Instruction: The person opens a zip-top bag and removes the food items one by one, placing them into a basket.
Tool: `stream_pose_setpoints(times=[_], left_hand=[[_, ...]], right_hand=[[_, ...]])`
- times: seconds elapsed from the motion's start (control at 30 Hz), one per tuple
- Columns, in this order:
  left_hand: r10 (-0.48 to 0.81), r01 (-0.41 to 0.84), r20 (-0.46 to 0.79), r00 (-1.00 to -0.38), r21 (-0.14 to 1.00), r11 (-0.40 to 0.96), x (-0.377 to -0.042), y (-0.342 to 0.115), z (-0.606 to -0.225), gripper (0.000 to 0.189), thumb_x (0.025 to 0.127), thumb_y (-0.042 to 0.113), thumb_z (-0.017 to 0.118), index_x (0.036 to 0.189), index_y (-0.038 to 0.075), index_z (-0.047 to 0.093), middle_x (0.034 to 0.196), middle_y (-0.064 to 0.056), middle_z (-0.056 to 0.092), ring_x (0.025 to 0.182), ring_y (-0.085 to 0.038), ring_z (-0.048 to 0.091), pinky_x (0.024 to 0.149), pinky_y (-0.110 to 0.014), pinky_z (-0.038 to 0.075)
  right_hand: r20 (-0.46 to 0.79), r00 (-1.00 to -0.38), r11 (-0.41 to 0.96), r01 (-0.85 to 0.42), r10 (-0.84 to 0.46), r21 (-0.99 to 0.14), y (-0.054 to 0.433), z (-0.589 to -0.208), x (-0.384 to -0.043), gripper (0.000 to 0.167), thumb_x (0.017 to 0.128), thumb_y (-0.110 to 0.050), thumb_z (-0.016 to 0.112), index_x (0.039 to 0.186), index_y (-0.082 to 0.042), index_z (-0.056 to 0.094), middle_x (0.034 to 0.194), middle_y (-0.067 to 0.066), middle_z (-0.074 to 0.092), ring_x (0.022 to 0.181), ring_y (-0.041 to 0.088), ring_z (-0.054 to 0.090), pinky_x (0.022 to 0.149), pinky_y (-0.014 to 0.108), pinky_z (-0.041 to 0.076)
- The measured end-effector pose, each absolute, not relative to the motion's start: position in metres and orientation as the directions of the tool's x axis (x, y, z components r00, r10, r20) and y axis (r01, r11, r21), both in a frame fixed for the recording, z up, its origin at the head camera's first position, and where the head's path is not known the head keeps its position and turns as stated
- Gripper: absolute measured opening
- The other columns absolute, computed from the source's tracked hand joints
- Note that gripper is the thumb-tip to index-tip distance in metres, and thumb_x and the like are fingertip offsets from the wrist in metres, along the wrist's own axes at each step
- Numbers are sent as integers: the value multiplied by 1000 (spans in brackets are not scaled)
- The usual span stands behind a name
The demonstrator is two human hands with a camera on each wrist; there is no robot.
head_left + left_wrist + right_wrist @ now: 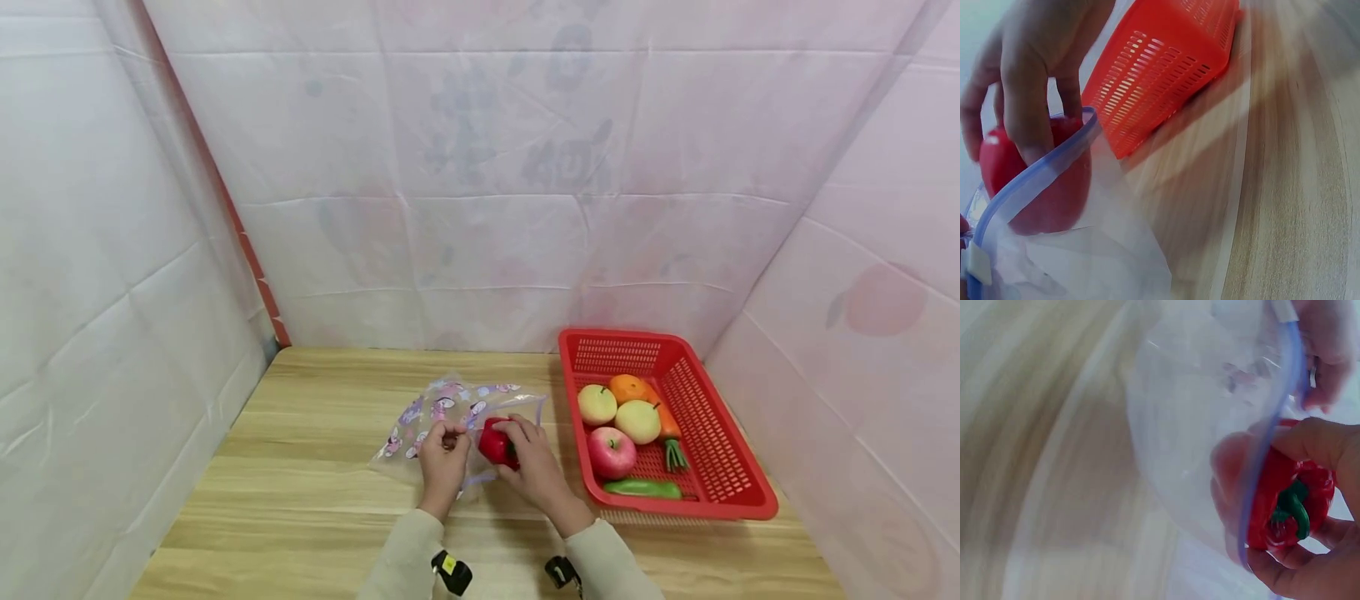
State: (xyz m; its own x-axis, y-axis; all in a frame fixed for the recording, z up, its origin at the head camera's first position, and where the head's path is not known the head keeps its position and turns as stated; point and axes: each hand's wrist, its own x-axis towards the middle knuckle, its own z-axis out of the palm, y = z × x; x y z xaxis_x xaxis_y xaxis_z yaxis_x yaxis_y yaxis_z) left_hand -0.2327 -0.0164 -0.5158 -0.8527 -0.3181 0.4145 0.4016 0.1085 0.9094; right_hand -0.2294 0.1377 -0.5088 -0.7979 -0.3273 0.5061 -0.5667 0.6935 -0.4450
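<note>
A clear zip bag (442,412) with purple cartoon prints lies on the wooden table, its purple-edged mouth spread apart. My left hand (444,467) pinches the bag's rim near the white slider (979,262). With curled fingers my right hand (536,467) grips a red bell pepper (495,442) with a green stem (1293,509). The pepper is partly inside the bag mouth; in the right wrist view its lower end shows through the clear plastic. The right fingertips (1035,150) reach in at the purple rim.
Right of the hands stands a red plastic basket (720,400). It holds two pale yellow pears (638,422), an orange (628,388), a carrot (667,423), an apple (612,452) and a green chili pepper (643,488). White sheeting (480,167) encloses the table (262,467).
</note>
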Motion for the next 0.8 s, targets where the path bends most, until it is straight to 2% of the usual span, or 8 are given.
stream_pose_setpoints(times=[0.1, 0.43, 0.63, 0.8], left_hand=[[-301, 393, 412, -860, 911, 125, -226, -16, -504, 9, 71, -12, 57, 79, -7, 57, 72, -16, 57, 62, -19, 52, 55, -20, 43], [-216, 325, 349, -912, 935, 138, -226, -15, -502, 16, 72, -15, 57, 87, -11, 61, 76, -15, 60, 65, -18, 53, 59, -20, 44], [-195, 286, 306, -932, 950, 121, -241, -14, -531, 22, 72, -14, 59, 92, -6, 63, 80, -12, 61, 68, -16, 53, 60, -19, 44], [-141, 296, 314, -939, 946, 132, -240, -15, -538, 24, 73, -10, 61, 95, -1, 64, 83, -6, 59, 71, -14, 53, 62, -20, 45]], right_hand=[[485, -803, 662, -576, -346, -479, 145, -502, -227, 58, 63, -4, 83, 113, -8, 53, 121, 20, 51, 104, 39, 48, 80, 51, 46], [314, -863, 685, -506, -396, -524, 171, -463, -219, 52, 68, -6, 80, 113, -10, 55, 112, 10, 54, 99, 28, 50, 78, 46, 47], [230, -878, 714, -477, -420, -513, 184, -447, -219, 48, 72, -11, 78, 114, -9, 56, 110, 9, 54, 99, 28, 50, 77, 45, 47], [168, -888, 718, -447, -429, -533, 192, -433, -219, 47, 72, -13, 78, 114, -9, 57, 107, 6, 57, 96, 26, 52, 76, 43, 48]])
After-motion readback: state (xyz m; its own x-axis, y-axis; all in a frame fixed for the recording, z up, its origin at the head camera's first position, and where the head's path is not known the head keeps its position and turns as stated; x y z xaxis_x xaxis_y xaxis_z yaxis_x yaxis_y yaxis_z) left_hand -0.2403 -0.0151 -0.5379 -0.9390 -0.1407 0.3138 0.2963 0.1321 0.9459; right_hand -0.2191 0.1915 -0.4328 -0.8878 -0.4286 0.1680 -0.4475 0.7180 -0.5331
